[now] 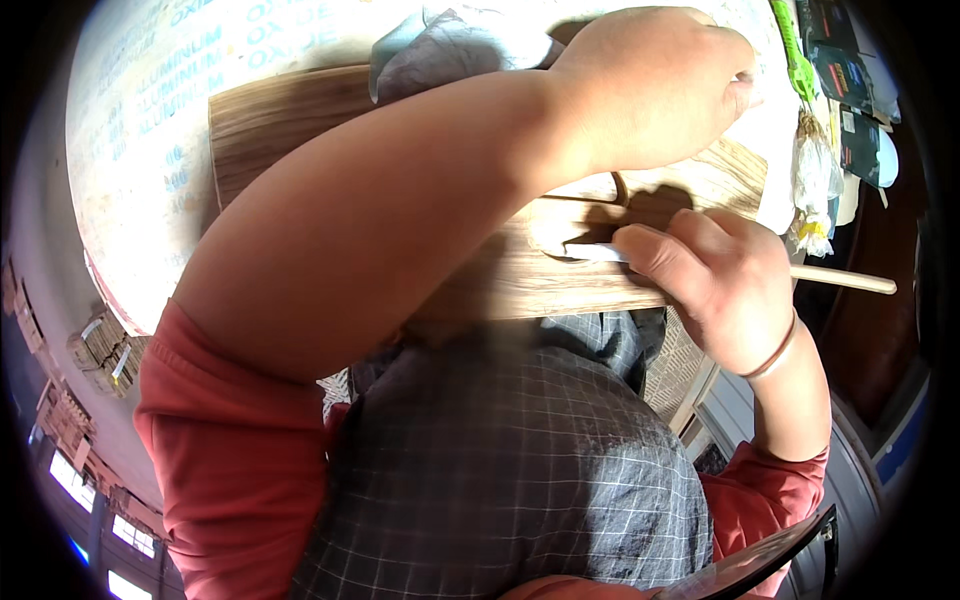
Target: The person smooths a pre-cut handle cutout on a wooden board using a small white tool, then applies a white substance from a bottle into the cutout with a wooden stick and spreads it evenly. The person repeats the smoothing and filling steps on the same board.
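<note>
My left arm stretches across to the upper right, above the wood-grained board point(560, 290). My left hand point(650, 95) is closed near the board's far right side; whatever its fingers hold is hidden. Nearer to me, my right hand point(710, 280) grips a slim tool point(845, 279), perhaps a brush. Its pale wooden handle sticks out to the right of the hand. The tool's bright front end points left, with its dark tip over or on the board; contact cannot be made out. A brown curved edge point(621, 188) shows between my hands.
Under the board lies a white printed sheet or sack point(130, 190). A crumpled grey-white cloth or bag point(440, 55) sits behind my left forearm. On the right are a bright green tool point(795, 60), a clear plastic bag point(812, 175) and dark packages point(845, 75).
</note>
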Motion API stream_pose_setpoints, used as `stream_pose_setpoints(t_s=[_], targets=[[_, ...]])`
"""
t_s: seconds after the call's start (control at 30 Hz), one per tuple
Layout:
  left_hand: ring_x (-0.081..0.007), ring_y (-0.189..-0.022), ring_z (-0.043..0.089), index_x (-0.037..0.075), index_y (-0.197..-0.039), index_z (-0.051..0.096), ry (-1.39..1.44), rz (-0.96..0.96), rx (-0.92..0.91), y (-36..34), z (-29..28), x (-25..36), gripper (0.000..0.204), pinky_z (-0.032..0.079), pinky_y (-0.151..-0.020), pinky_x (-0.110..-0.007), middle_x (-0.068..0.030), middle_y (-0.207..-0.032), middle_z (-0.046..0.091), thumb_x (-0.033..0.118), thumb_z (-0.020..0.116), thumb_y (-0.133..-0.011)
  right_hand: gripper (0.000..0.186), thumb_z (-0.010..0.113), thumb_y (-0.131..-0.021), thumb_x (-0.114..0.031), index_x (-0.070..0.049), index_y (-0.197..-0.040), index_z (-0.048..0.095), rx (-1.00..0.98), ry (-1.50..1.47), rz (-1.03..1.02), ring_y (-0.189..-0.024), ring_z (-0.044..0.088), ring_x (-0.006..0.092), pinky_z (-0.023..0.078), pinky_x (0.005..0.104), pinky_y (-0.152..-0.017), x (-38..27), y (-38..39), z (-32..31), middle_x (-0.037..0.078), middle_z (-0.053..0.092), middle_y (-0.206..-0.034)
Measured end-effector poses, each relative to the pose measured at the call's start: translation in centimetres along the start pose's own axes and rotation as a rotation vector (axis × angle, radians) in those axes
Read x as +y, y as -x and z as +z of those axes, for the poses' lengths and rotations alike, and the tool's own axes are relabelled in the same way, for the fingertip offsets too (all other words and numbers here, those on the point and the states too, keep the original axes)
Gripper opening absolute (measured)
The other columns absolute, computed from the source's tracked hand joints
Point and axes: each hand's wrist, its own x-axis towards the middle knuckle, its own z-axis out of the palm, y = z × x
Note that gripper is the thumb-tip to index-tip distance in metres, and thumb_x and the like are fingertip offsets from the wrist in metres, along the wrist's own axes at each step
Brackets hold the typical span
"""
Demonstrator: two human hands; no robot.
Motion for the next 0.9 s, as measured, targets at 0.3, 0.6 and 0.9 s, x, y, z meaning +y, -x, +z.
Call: stream_pose_setpoints(t_s=[0.3, 0.6, 0.9], targets=[[-0.0383, -0.084, 0.071, 0.003, -0.095, 0.073, -0.17, -0.015, 0.092, -0.9, 2.9, -1.5, 0.031, 0.057, -0.079, -0.047, -0.0205, -0.087, 0.073, 0.027, 0.054, -0.098, 0.036, 0.076, -0.073, -0.009, -0.013, -0.109, 0.074, 0.192, -0.195, -0.118, -0.062, 0.06, 0.0217, 0.047, 0.035, -0.049, 0.0, -0.2, 3.3, 0.003, 0.051, -0.074], [-0.0438, -0.091, 0.063, 0.0, -0.096, 0.063, -0.053, 0.017, 0.143, -0.9, 2.9, -2.4, 0.021, 0.05, -0.081, -0.05, -0.0246, -0.091, 0.065, 0.019, 0.055, -0.097, 0.047, 0.067, -0.079, -0.015, -0.027, -0.124, 0.072, 0.172, 0.012, -0.027, -0.056, 0.057, 0.0155, 0.046, 0.0273, -0.042, -1.9, 0.4, 4.1, 0.005, 0.054, -0.078], [-0.0402, -0.085, 0.07, 0.002, -0.097, 0.072, -0.202, -0.043, 0.033, -0.7, 3.0, -1.7, 0.034, 0.055, -0.08, -0.049, -0.0213, -0.089, 0.072, 0.03, 0.053, -0.099, 0.048, 0.066, -0.078, -0.014, -0.023, -0.124, 0.071, 0.139, 0.107, -0.006, -0.057, 0.057, 0.0186, 0.047, 0.0297, -0.041, -3.2, -0.8, 3.3, 0.008, 0.058, -0.084]])
